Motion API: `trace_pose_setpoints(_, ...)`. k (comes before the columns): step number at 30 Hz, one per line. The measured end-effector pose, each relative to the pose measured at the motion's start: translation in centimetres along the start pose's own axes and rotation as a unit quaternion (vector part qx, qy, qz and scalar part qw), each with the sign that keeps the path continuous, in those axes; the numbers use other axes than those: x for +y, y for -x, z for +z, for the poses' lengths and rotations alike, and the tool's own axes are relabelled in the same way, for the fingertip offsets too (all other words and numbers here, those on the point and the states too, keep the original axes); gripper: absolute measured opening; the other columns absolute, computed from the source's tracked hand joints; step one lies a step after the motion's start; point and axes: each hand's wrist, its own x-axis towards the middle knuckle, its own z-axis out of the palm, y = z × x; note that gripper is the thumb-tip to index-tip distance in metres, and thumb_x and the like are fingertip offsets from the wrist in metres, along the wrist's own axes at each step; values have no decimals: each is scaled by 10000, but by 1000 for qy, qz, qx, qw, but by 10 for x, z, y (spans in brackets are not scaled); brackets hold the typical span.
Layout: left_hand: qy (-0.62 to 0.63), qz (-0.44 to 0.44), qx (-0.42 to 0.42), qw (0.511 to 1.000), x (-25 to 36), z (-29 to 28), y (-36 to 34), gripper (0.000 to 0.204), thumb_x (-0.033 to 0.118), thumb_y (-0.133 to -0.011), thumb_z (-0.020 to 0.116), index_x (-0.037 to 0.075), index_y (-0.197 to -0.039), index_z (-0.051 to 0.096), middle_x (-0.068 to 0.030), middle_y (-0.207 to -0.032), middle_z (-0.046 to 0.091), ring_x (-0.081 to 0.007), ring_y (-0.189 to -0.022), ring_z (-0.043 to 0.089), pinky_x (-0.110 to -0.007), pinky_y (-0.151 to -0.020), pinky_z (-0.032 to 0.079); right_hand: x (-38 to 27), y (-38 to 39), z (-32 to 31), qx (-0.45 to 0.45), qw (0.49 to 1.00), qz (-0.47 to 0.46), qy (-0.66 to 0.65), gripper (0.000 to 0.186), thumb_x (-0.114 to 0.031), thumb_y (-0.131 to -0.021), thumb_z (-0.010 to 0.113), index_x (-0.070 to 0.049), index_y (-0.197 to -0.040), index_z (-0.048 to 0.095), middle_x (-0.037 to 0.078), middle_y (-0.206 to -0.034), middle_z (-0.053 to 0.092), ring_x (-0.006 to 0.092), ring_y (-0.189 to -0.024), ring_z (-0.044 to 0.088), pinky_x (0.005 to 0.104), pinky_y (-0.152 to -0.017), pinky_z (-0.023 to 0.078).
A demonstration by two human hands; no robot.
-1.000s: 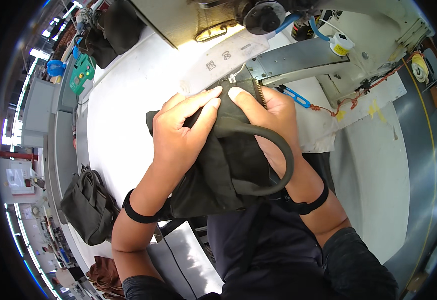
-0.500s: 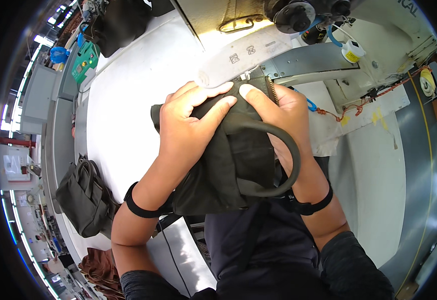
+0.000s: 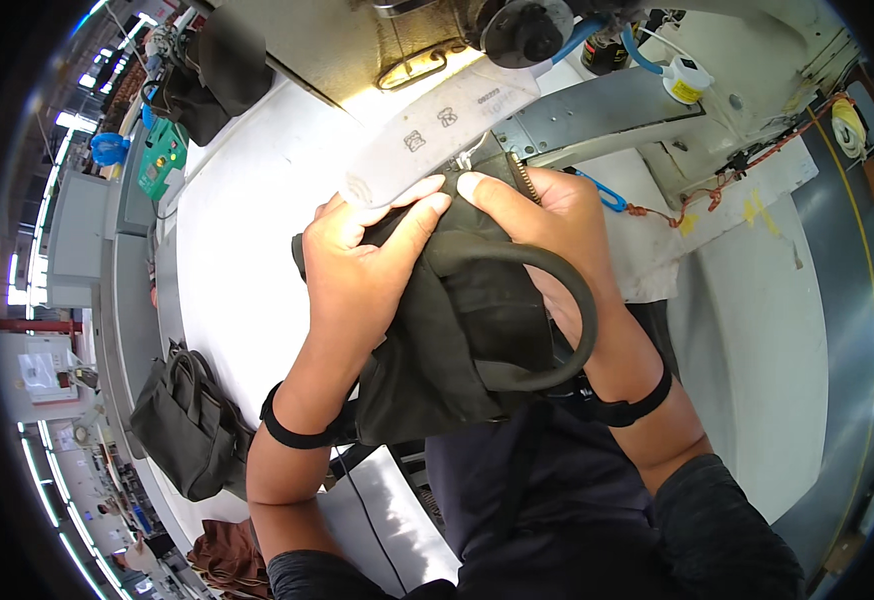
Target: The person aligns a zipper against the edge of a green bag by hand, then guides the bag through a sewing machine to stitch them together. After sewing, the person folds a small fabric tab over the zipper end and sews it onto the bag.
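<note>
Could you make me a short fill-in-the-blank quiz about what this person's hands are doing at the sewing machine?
1. Both hands press a dark green ____ under the sewing machine.
2. The looped strap lies over the ____ hand's wrist.
3. A second bag sits at the table's ____ edge.
4. Each wrist wears a ____ band.

Missing words: bag; right; left; black
</note>
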Motion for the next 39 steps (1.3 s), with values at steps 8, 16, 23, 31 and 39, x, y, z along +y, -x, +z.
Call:
trace_pose_setpoints(8,5,-3,12,1000,-5,-3,-1,194,35,-898,822,-15,-1085,810,-109,-1073,768,-159,-979,700,-277,-905,529,-4,-1,5,0,1000,-4,-4,192,-131,-996,701,5,-861,718,-20,-780,681,31,-652,596,236,-570,466)
trace_pose_setpoints(16,12,-26,5,1000,-5,-5,-4,197,29,-904,811,-9,-1098,810,-94,-1077,767,-146,-977,688,-267,-888,518,-3,-4,1,-4,1000,9,8,202,-144,-994,704,8,-861,716,-15,-780,681,39,-651,597,236,-578,465)
trace_pose_setpoints(23,4,-2,13,1000,-8,-4,-2,194,27,-907,807,-7,-1098,810,-88,-1084,766,-137,-983,679,-256,-886,511,-5,-1,4,2,1000,19,-14,207,-157,-992,707,-4,-852,717,-15,-775,678,44,-651,599,231,-583,463)
trace_pose_setpoints(31,-23,-35,23,999,-8,-4,-5,197,87,-894,826,24,-1081,828,-101,-1029,773,-174,-957,723,-286,-860,542,-5,0,5,11,1000,17,-21,215,-174,-992,723,-2,-864,729,-20,-773,680,43,-646,593,233,-585,460)
trace_pose_setpoints(39,35,0,3,999,-11,-2,-6,183,13,-923,791,-24,-1102,799,-67,-1043,749,-105,-923,647,-235,-835,499,-3,-2,7,46,999,15,10,239,-157,-992,725,-3,-810,714,-27,-751,663,34,-632,567,237,-572,435)
